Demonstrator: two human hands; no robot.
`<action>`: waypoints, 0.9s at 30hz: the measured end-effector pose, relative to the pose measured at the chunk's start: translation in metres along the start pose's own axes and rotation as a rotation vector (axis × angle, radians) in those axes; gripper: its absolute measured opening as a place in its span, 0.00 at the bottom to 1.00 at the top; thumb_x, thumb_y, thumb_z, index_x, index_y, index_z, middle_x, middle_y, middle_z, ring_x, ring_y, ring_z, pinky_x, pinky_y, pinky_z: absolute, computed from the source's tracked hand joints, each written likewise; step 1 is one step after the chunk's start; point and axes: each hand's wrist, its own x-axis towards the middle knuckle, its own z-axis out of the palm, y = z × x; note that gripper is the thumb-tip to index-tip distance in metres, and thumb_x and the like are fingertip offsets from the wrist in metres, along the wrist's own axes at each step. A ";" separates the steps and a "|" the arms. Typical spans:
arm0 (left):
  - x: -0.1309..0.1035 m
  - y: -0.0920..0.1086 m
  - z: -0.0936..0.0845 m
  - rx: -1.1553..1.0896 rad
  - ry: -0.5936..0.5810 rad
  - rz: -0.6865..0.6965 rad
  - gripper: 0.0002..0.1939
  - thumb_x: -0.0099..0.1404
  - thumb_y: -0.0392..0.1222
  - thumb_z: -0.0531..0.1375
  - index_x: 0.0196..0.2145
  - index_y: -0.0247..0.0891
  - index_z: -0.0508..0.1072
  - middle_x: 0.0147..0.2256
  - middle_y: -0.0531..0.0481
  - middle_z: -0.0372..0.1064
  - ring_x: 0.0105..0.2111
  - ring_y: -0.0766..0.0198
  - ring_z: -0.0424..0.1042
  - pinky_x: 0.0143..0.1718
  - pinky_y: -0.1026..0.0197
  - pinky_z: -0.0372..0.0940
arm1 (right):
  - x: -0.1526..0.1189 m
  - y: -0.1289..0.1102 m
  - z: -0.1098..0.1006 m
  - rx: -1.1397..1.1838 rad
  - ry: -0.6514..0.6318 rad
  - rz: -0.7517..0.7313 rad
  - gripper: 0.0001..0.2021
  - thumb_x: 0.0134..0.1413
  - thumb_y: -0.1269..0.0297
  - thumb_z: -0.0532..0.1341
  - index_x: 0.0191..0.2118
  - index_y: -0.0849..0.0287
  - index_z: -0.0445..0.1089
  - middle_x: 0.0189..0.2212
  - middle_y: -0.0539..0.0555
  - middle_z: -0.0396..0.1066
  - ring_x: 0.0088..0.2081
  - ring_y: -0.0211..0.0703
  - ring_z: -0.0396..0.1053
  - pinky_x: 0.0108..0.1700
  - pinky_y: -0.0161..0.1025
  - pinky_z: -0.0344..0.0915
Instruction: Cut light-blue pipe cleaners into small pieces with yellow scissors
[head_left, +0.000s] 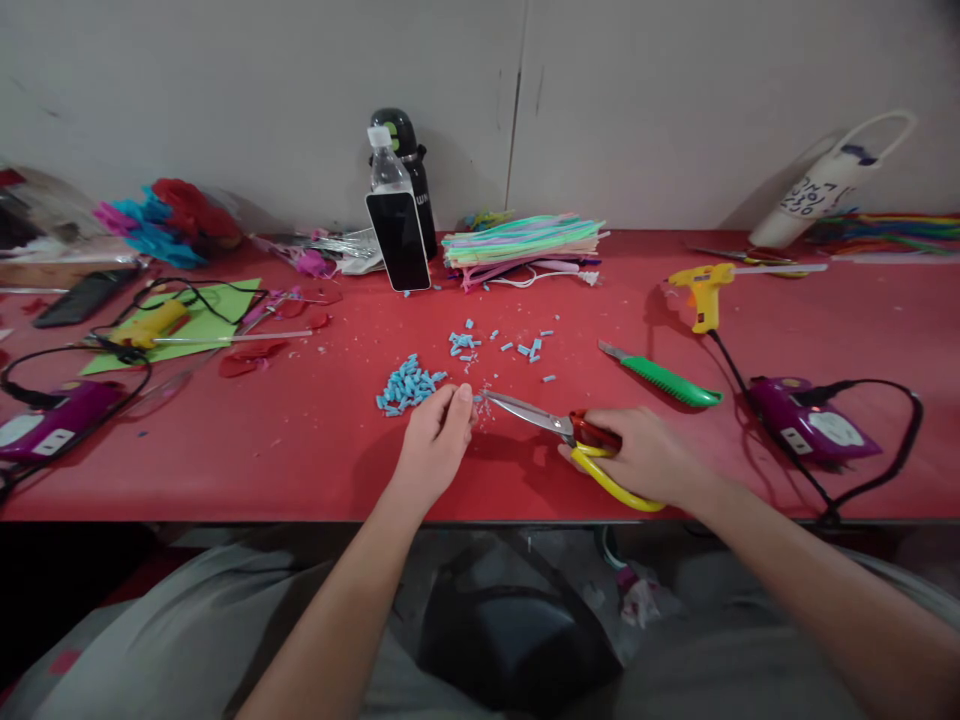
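Note:
My right hand (637,452) grips the handles of the scissors (534,414), which are red and yellow. Their blades point left and look almost closed, with the tips close to my left fingertips. My left hand (437,432) is pinched on a small blue piece (478,398), of which only a bit shows by the tips. Just beyond that hand lies a pile of short blue pieces (407,384). More loose blue pieces (532,350) are scattered behind the blades, along with fine blue crumbs.
A green utility knife (664,380) lies right with its blade out, near a yellow glue gun (705,292) and a purple power strip (814,420). A phone (399,242) leans on bottles beside bundled pipe cleaners (525,243). Another glue gun (154,325) lies left.

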 end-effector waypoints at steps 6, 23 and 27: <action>-0.001 -0.002 0.000 0.018 -0.001 0.007 0.20 0.71 0.52 0.50 0.25 0.38 0.60 0.19 0.58 0.54 0.18 0.72 0.57 0.20 0.66 0.54 | 0.000 0.002 0.002 -0.007 -0.007 -0.009 0.15 0.51 0.52 0.59 0.23 0.56 0.60 0.19 0.47 0.63 0.22 0.35 0.51 0.25 0.35 0.43; -0.001 0.000 0.000 0.046 0.009 -0.009 0.20 0.70 0.52 0.50 0.24 0.38 0.60 0.17 0.58 0.54 0.17 0.72 0.57 0.20 0.66 0.53 | 0.001 0.003 0.005 0.003 0.025 0.001 0.19 0.52 0.47 0.58 0.23 0.56 0.59 0.19 0.48 0.63 0.22 0.35 0.51 0.25 0.35 0.43; -0.002 0.001 0.000 0.076 0.017 0.004 0.21 0.70 0.51 0.49 0.22 0.38 0.58 0.17 0.57 0.53 0.16 0.72 0.56 0.20 0.66 0.53 | 0.000 0.003 0.003 0.021 0.007 -0.005 0.19 0.51 0.45 0.58 0.23 0.56 0.59 0.20 0.48 0.63 0.22 0.35 0.50 0.25 0.35 0.43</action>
